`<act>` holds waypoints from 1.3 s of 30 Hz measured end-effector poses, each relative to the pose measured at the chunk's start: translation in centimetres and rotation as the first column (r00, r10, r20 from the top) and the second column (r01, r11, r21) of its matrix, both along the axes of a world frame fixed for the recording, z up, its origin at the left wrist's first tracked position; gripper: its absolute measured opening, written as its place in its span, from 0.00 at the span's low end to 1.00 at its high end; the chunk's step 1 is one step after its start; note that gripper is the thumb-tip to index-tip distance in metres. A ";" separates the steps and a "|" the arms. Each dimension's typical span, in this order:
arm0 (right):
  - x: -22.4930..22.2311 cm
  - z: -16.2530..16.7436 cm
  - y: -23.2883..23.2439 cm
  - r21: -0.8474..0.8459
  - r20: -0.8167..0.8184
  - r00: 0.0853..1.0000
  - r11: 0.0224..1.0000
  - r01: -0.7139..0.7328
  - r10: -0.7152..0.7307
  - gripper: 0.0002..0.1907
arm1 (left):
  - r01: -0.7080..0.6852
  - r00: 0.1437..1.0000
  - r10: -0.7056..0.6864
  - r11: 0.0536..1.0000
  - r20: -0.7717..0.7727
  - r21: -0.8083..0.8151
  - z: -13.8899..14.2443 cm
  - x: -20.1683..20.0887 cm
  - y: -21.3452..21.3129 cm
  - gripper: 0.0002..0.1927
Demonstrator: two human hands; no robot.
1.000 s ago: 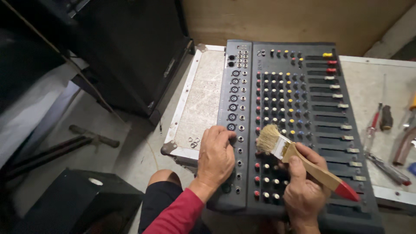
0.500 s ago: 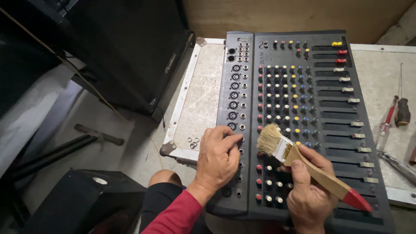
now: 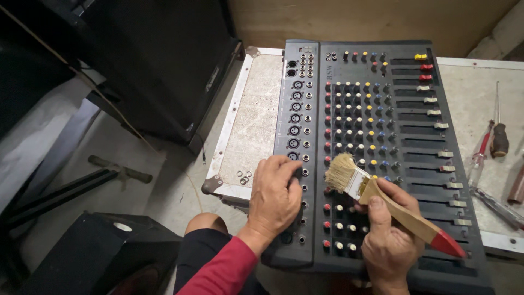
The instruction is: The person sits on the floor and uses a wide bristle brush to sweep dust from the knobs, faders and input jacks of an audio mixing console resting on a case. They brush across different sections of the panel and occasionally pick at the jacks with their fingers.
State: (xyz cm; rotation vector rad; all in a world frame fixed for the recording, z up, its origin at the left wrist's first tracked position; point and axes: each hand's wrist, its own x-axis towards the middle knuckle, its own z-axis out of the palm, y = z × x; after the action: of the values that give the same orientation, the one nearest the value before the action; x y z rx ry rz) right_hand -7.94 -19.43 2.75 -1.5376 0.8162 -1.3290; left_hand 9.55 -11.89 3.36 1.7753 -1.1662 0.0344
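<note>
Gripping a wooden-handled paintbrush [image 3: 382, 202], the right hand [image 3: 388, 240] has its fingers closed round the handle near the metal ferrule. The pale bristles point left and slightly far, resting on or just above the knob rows of the audio mixer [image 3: 371, 142]; exact contact cannot be told. The red handle tip angles toward the near right.

Left hand [image 3: 274, 196] lies palm down on the mixer's left strip of sockets, fingers loosely curled and spread, holding nothing, fingertips pressing the panel. A red sleeve [image 3: 218, 270] runs back toward the near edge.

The mixer sits on a grey worktable [image 3: 248, 125], taking the middle of the view; coloured knobs in the centre, sliders with pale caps along the right.

A few small metal rings [image 3: 243, 177] lie on the table just left of the left hand. Screwdrivers [image 3: 488, 143] lie on the table right of the mixer, well apart from both hands. A large black speaker cabinet [image 3: 158, 60] stands far left; a smaller black speaker box [image 3: 103, 251] sits on the floor near left.
</note>
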 end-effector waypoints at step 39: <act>0.1 0.6 -0.2 0.000 -0.020 1.000 1.000 -0.013 0.013 0.17 | 0.005 1.000 -0.005 0.999 0.003 -0.044 -0.7 0.2 0.1 0.10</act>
State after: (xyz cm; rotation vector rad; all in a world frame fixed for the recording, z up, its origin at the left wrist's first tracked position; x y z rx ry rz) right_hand -7.79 -19.68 3.39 -1.5555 0.8173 -1.3065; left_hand 9.79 -11.76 2.70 1.7340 -1.1635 0.0589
